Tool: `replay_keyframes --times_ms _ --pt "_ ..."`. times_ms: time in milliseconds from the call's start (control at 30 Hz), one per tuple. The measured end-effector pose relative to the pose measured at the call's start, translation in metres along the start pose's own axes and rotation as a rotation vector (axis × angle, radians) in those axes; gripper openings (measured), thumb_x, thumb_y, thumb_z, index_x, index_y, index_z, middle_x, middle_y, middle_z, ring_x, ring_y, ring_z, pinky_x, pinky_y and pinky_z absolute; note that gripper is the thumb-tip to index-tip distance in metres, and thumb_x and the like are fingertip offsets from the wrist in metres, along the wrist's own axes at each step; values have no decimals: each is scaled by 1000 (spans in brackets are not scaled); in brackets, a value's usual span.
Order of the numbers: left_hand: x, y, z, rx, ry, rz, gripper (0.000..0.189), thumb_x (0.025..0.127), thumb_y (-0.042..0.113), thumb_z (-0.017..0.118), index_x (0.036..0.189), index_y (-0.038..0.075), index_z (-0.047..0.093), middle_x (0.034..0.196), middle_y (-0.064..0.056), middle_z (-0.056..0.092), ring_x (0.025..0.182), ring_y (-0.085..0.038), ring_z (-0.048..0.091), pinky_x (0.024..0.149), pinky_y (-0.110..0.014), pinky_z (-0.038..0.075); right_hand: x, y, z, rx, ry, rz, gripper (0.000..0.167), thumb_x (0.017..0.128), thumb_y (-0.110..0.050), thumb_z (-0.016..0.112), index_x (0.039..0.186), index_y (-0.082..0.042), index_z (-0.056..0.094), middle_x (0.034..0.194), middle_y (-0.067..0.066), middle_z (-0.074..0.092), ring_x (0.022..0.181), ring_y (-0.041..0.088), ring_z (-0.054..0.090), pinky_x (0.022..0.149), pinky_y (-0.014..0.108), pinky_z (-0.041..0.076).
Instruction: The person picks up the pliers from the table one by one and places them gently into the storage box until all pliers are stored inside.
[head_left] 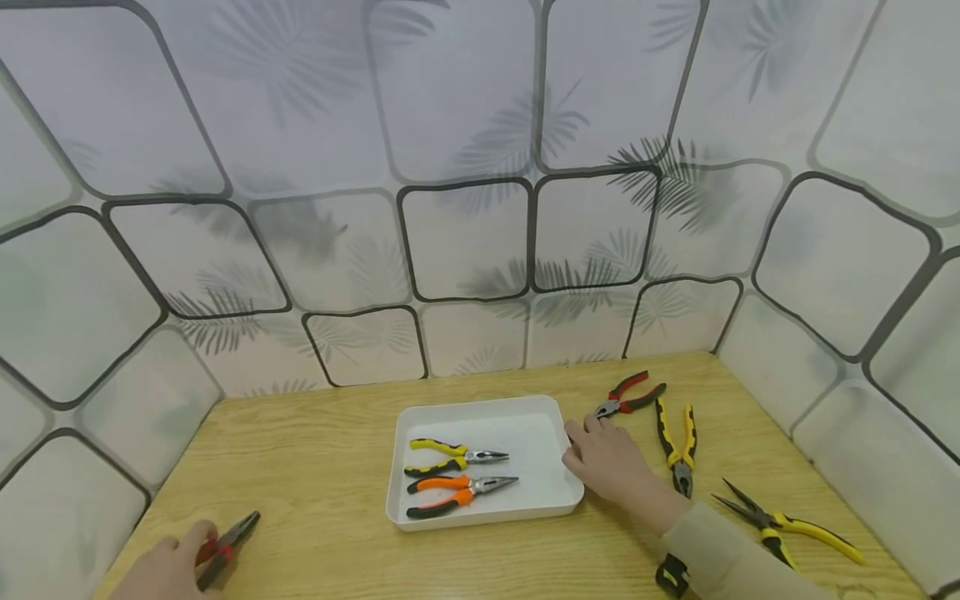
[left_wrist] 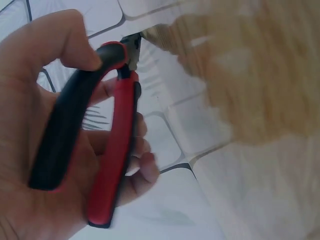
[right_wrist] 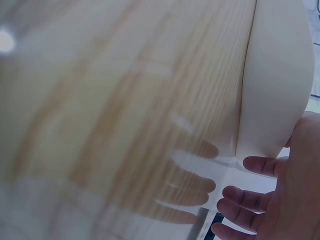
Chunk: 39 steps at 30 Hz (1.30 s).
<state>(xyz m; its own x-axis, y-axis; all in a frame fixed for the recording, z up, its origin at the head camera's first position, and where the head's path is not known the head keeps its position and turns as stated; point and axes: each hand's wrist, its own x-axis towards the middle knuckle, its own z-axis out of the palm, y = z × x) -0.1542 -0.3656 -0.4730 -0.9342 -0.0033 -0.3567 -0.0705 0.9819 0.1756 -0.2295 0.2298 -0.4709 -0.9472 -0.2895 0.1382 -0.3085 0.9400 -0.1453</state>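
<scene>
My left hand [head_left: 168, 567] grips a pair of pliers [left_wrist: 116, 145] with red and black handles, the nose angled away over the table's left side. In the left wrist view the thumb lies against one handle and the fingers pass behind the other. At the right end of a white tray [head_left: 487, 408], my right hand [head_left: 611, 462] touches the rim, its fingers loosely extended in the right wrist view; the thumb is hidden there. Two needle-nose pliers lie in the tray: a yellow-and-black pair [head_left: 453, 458] and an orange-and-black pair [head_left: 457, 492].
Right of the tray lie red-and-black pliers [head_left: 626, 396], yellow-and-black pliers [head_left: 678, 446] and long-nose pliers [head_left: 772, 521] with yellow-and-black handles. A black object [head_left: 671, 575] is partly covered by the right sleeve [head_left: 708, 542]. Patterned cloth walls [head_left: 472, 242] enclose the wooden table [head_left: 315, 467].
</scene>
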Motion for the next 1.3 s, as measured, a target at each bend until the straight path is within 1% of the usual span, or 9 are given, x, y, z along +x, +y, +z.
replay_keyframes --times_ms 67,267,367,500,700,900,1033,1200,1300 --pt "1 3 -1 0 27 31 64 77 33 81 127 3 55 85 -10 55 74 -23 51 62 -37 44 0 -1 -2 -3 -10 5 16 100 -21 55 87 -16 49 83 5 44 71 21 36 61 33 30" --pt "2 13 -6 23 83 120 61 77 32 83 126 7 56 94 -8 61 76 -19 51 64 -37 46 -1 -1 -4 -2 -18 7 17 100 -21 56 87 -15 48 82 6 44 71 21 36 61 33 31" --pt "2 18 -7 31 110 144 60 75 29 81 125 7 56 95 -9 60 76 -19 50 65 -37 45 -2 -1 -3 2 -15 1 16 100 -21 56 87 -15 48 83 5 44 71 20 36 61 33 31" --pt "2 24 -10 37 119 150 60 73 29 79 125 7 57 97 -8 60 78 -19 49 67 -36 44 -2 -1 -1 0 -11 -8 15 101 -21 56 88 -16 49 82 5 44 71 20 35 60 32 30" --pt "1 31 -14 54 137 175 61 72 28 77 126 9 57 101 -8 61 82 -18 50 69 -37 46 -1 1 0 -10 -12 0 17 101 -20 56 87 -16 48 82 5 43 70 20 34 60 32 30" --pt "2 43 -19 39 129 169 61 71 26 77 128 10 58 105 -9 62 88 -21 56 70 -41 49 0 0 0 -6 -3 1 18 101 -20 56 85 -16 47 81 5 42 69 20 33 59 31 28" --pt "3 50 -21 48 141 181 63 71 26 78 129 11 58 103 -9 61 87 -21 56 69 -41 48 0 1 -1 -4 -5 3 18 101 -20 56 86 -16 47 81 5 42 69 20 34 59 31 28" --pt "5 57 -23 62 157 205 61 70 26 78 126 13 59 102 -8 61 89 -22 58 72 -44 51 0 0 -1 -3 -13 1 16 101 -21 55 87 -16 49 81 5 43 69 20 34 59 31 28" --pt "7 62 -25 67 168 208 60 70 26 79 125 14 60 101 -8 61 88 -22 59 72 -45 52 0 0 -1 1 -12 0 16 101 -21 55 87 -16 49 82 5 43 69 20 34 60 32 28"
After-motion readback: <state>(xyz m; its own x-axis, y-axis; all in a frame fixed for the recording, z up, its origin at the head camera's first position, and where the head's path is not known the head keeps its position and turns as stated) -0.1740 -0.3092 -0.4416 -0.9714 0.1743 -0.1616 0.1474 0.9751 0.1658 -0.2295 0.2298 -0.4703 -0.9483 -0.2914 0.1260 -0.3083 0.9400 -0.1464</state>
